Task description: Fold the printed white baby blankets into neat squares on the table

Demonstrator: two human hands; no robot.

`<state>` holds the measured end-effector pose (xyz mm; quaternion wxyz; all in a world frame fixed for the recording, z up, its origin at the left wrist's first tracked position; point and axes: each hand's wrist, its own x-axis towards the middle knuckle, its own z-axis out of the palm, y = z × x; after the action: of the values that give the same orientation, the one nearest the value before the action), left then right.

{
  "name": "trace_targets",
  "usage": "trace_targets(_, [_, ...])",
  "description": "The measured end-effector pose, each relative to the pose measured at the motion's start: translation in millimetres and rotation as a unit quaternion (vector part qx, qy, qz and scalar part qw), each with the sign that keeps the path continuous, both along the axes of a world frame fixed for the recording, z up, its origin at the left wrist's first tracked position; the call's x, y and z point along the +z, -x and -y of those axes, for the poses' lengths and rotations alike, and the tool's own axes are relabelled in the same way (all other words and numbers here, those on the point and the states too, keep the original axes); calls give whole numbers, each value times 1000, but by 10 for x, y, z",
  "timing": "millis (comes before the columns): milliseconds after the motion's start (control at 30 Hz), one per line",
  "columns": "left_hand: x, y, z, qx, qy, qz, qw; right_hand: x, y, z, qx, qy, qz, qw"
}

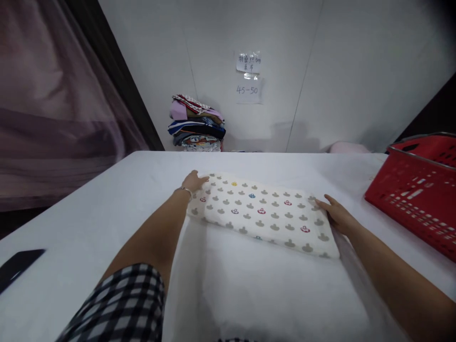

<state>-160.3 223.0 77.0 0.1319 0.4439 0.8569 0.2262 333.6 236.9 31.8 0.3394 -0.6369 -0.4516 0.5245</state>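
Observation:
A white cloth point(265, 209) printed with small grey, red, blue and yellow mushroom-like shapes lies across the middle of the table. Its patterned part forms a folded band, while a plain white part point(278, 285) stretches from it towards me. At the band's far left corner, my left hand point(194, 182) is closed on the edge, thumb on top and a bracelet at the wrist. My right hand point(338, 216) pinches the right end, its thumb over the print and some fingers hidden behind the edge.
On the right stands a red plastic basket point(416, 190) with a metal handle. A stack of folded fabrics point(197, 123) rises beyond the white table's point(117, 199) far edge. A dark flat object point(19, 266) lies at the left. Paper notes point(248, 76) hang on the wall; a pinkish curtain point(60, 104) hangs left.

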Motion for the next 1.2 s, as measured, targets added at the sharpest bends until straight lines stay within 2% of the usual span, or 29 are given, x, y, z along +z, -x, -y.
trace_targets(100, [-199,-128,126,-68,-45,-89,993,79,-61,188,25,-3,28,999])
trace_targets(200, [-333,-340,481,-176,-127,-149,965,137,-101,409,52,1,61,997])
trace_targets(300, [-417,-712,950,-314,-167,-171,919,122,-109,568,77,-1,117,990])
trace_targets(400, [-471,-1169,1317,-464,-167,-185,850,76,-112,654,87,-4,157,984])
trace_targets(467, [-498,-1432,1432,-504,-155,-201,826,66,-125,701,90,11,121,989])
trace_targets(533, [-522,-1621,1453,-504,-146,-218,823,82,-147,762,89,37,51,994])
trace_targets(633, [-557,-1774,1394,-479,-136,-236,835,128,-170,887,73,57,-26,995])
trace_targets(800, [-575,-1807,1295,-409,-109,-250,871,178,-131,1104,50,63,-49,996])
trace_targets(1000, [-533,-1526,1359,-339,-79,-264,899,165,-276,1329,52,6,2,999])
trace_targets(1067, [-560,-1425,1446,-347,-80,-263,897,118,-357,1434,66,-14,43,997])
trace_targets(1200, [-630,-1340,1640,-402,-93,-242,878,-16,-469,1603,108,-35,124,986])
